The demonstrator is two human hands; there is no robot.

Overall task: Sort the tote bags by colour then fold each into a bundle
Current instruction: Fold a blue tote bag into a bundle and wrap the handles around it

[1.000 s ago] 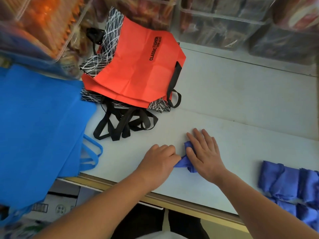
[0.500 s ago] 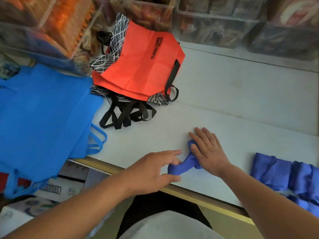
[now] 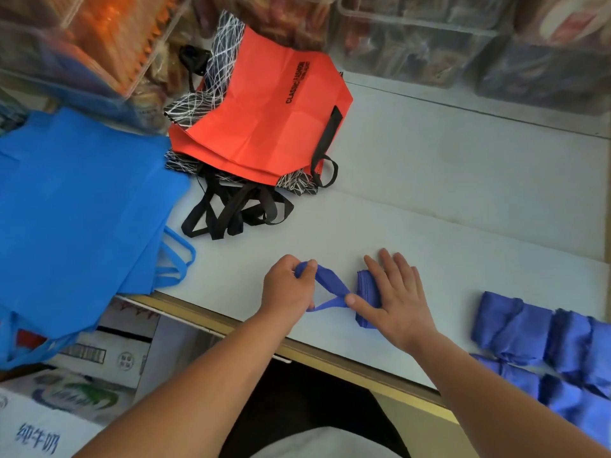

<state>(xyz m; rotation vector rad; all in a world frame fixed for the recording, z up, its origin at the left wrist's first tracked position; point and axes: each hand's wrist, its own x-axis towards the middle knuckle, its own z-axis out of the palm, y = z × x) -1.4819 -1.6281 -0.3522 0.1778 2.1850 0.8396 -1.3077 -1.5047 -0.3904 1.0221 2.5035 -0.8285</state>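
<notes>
A small folded dark-blue tote bag [image 3: 366, 285] lies near the front edge of the white table [image 3: 429, 206]. My right hand [image 3: 395, 297] presses flat on it with straight fingers. From the bundle a dark-blue handle strap [image 3: 330, 284] stretches left, and my left hand [image 3: 287, 287] grips its loop end. Several finished dark-blue bundles [image 3: 542, 332] lie at the right. A stack of orange tote bags [image 3: 264, 117] with black handles sits at the back. Light-blue tote bags [image 3: 76, 206] hang over the table's left end.
Clear plastic bins [image 3: 413, 44] full of packed goods line the back of the table. Cardboard boxes [image 3: 92, 352] stand on the floor at the lower left. The table's wooden front edge [image 3: 330, 355] runs diagonally just below my wrists.
My left hand has drawn the strap out to the left and closed on its loop. My right hand stays pressed on the bundle. The camera has shifted slightly.
</notes>
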